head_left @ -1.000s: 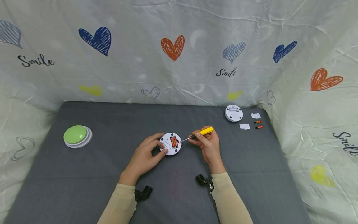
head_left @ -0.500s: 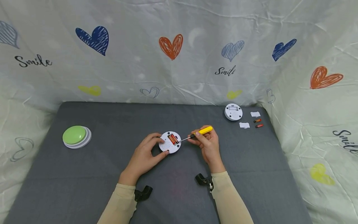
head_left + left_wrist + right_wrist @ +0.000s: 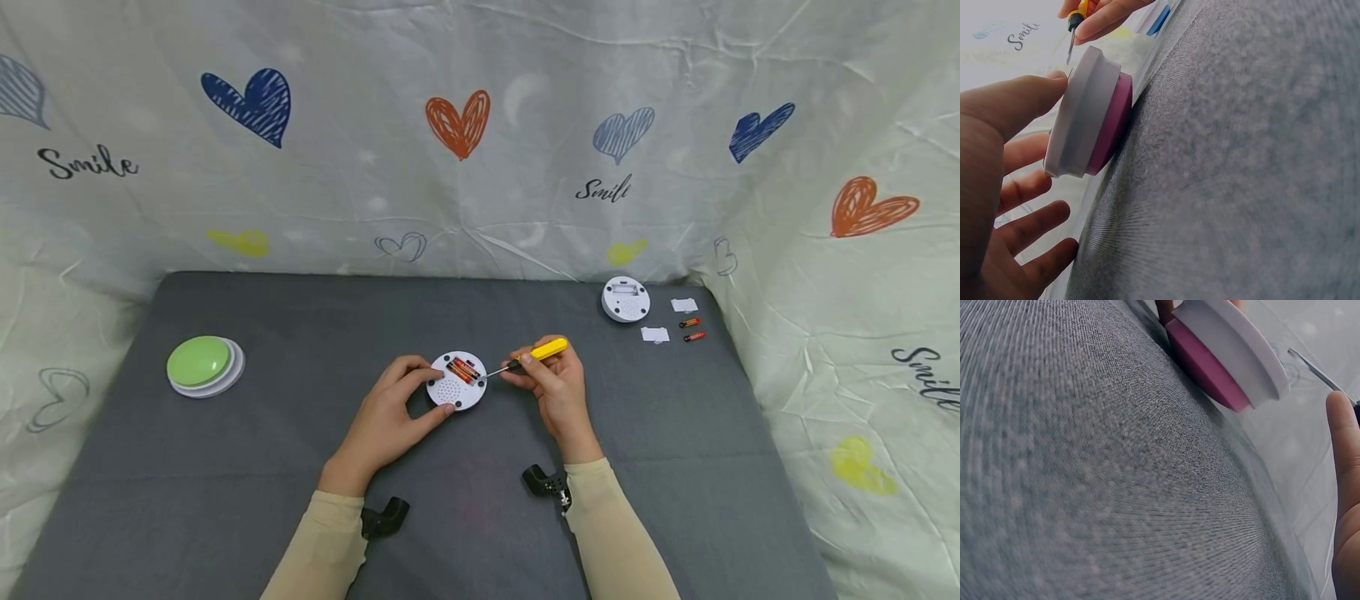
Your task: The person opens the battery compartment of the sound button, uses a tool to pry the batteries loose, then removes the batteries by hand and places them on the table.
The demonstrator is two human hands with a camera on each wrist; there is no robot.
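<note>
An upside-down push button with a white base and a pink dome sits on the dark cloth. Two red batteries lie in its uncovered compartment. My left hand holds the base by its left rim between thumb and fingers, the other fingers spread in the left wrist view. On the right side, my right hand grips a yellow-handled screwdriver pointing left. Its metal tip is over the base's right edge in the head view, and looks slightly apart from the base in the right wrist view.
A green push button stands dome up at the left. At the back right are another upturned push button with a bare compartment, two white covers and two loose batteries. A printed curtain hangs behind.
The push button under my left hand has turned counterclockwise, so its batteries now lie slanted toward the upper right. My right hand keeps the screwdriver almost in place.
</note>
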